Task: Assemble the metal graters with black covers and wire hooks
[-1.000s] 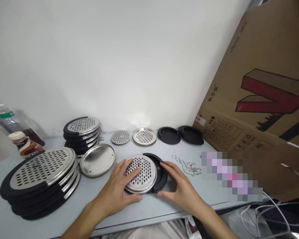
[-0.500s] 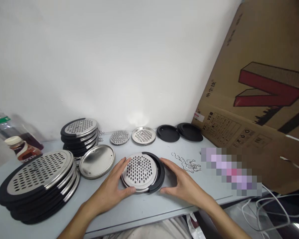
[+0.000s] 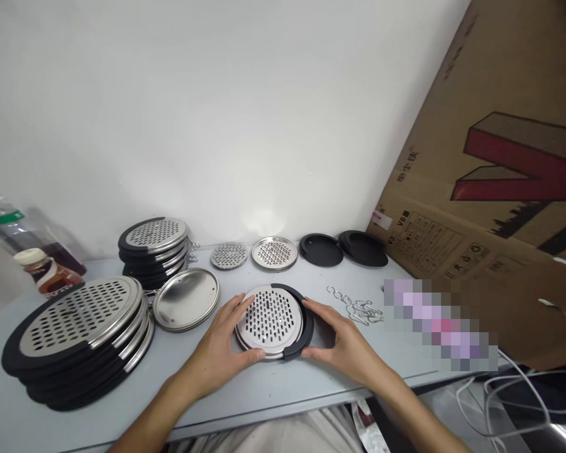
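Left hand (image 3: 230, 340) grasps round silver perforated metal disc (image 3: 270, 319) | right hand (image 3: 336, 335) grasps black crescent-shaped rim (image 3: 307, 333), right of disc | I judge uneven pressure could jam them

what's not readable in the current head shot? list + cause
Head view, all:
- Inside of the black rim piece: mostly covered by the perforated disc.
- Some fingers of the right hand: behind the hand itself.
- Number of chain pieces: too small and tangled.
- Whatever is under the pixelated patch: blurred out.
- Rest of the cardboard box: cut off by the top and right edges.
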The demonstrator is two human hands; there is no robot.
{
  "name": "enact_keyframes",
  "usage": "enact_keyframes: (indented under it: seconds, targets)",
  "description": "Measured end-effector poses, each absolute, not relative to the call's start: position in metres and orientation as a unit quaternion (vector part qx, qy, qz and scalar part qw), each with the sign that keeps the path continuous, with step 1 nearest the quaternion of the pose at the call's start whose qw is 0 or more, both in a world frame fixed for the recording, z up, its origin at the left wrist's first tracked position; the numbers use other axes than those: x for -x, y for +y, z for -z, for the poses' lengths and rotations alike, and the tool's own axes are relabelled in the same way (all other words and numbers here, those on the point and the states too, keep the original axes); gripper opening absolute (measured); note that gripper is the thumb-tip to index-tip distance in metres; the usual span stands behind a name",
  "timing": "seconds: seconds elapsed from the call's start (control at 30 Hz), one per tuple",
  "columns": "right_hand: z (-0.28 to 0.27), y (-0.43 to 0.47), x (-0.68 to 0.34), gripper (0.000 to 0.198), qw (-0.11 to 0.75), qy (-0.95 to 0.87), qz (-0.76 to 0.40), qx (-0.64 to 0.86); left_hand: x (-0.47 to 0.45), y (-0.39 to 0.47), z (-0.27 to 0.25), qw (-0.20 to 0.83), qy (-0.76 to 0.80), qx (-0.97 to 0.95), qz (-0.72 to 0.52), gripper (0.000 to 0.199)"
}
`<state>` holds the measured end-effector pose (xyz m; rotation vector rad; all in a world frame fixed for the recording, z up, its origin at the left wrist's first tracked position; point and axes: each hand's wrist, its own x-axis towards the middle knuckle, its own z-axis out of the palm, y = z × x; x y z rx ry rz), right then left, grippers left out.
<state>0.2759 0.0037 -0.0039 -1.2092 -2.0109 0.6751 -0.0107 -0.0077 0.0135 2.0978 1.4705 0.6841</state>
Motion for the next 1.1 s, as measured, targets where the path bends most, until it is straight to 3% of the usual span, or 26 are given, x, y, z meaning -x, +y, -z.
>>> enact_keyframes:
  seconds: [0.47,0.7,0.9,1.1]
  targets:
    - [0.004,0.002,-0.272,0.083,0.357,-0.773,-0.254,0.459,-0.006,-0.007,-0.013,0.210,0.543,-0.765,-0.274,0.085]
    - [0.001,-0.008,-0.257,0.096,0.284,-0.823,-0.172,0.460,-0.006,-0.008,-0.008,0.206,0.541,-0.765,-0.284,0.088]
    - [-0.005,-0.010,-0.247,0.088,0.255,-0.858,-0.058,0.442,0.005,-0.007,-0.011,0.215,0.539,-0.769,-0.270,0.082]
    - [-0.009,-0.010,-0.249,0.076,0.242,-0.861,-0.044,0.445,0.012,-0.004,-0.022,0.251,0.507,-0.763,-0.312,0.082]
